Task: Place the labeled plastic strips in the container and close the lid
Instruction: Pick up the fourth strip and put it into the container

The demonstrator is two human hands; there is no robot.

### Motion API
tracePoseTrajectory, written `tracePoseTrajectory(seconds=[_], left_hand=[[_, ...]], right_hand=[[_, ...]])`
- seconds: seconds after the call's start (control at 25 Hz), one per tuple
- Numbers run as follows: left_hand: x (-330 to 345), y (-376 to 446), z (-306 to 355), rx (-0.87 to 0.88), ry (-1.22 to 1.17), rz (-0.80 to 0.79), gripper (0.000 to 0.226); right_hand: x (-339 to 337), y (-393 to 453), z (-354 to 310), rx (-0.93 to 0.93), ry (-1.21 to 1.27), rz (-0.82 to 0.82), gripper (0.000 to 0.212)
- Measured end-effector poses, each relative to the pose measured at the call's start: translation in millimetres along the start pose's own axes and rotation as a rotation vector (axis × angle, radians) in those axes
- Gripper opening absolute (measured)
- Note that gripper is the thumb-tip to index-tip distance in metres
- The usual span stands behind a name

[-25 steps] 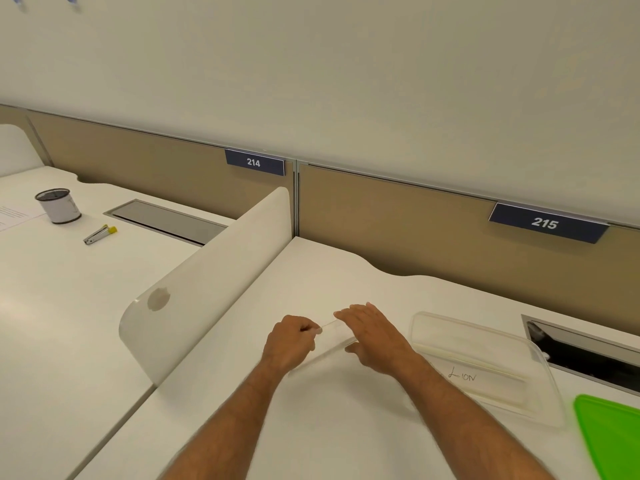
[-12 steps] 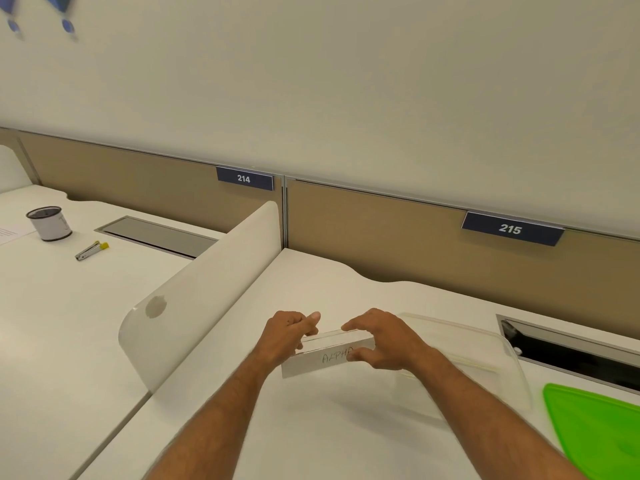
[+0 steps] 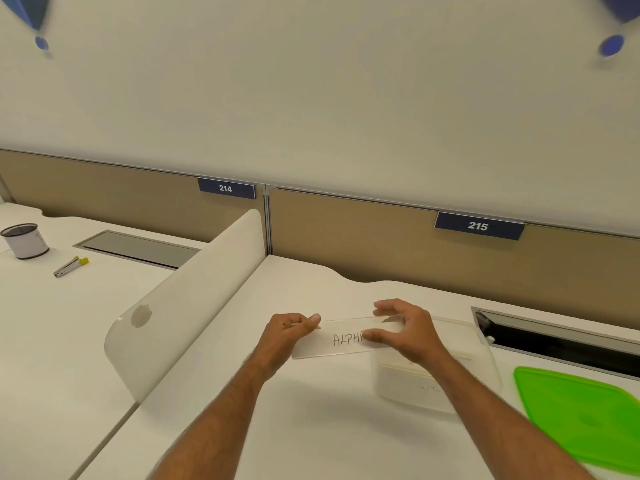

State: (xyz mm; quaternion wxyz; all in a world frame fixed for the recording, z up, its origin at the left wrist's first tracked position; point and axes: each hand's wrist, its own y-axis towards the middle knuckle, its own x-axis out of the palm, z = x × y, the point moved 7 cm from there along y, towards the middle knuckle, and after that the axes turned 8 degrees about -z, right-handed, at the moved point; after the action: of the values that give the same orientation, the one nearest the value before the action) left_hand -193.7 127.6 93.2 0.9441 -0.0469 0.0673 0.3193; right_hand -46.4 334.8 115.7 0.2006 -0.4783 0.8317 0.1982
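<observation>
Both hands (image 3: 349,332), strip (image 3: 341,339) now raised

White laminate worktop (image 3: 311,427), bearing a clear rectangular plastic container (image 3: 485,358) and, just right of it, a flat bright-green plastic lid (image 3: 581,414). Recessed cable tray (image 3: 561,337) behind.

We see bare desk (image 3: 311,417) in front of our arms. A white divider (image 3: 194,306) walls off the left. The clear container (image 3: 485,355) and green lid (image 3: 581,414) fill the right side.
</observation>
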Motion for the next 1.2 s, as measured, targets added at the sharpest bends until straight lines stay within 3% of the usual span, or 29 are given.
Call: tracePoseTrajectory(seconds=[0.16,0.36,0.64,0.76,0.92,1.04,1.2], left_hand=[[24,1,10,0.096,-0.109,-0.067,0.044],[46,7,16,0.135,-0.128,-0.099,0.043],[76,25,22,0.124,-0.019,-0.193,0.036],[98,36,27,0.141,0.083,-0.242,0.035],[127,49,34,0.207,0.323,-0.248,0.017],[142,62,37,0.221,0.522,-0.231,0.027],[155,80,39,0.201,0.739,-0.288,0.033]], right_hand=[[-25,-14,8,0.025,0.137,0.132,0.072],[-45,-30,18,0.051,0.157,0.181,0.075],[-79,-53,35,0.12,0.063,0.076,0.066],[-102,-61,46,0.166,-0.015,0.057,0.057],[-123,-67,63,0.253,-0.107,0.038,0.046],[-133,-66,74,0.294,-0.17,0.046,0.039],[-137,-54,87,0.331,-0.287,-0.033,0.048]])
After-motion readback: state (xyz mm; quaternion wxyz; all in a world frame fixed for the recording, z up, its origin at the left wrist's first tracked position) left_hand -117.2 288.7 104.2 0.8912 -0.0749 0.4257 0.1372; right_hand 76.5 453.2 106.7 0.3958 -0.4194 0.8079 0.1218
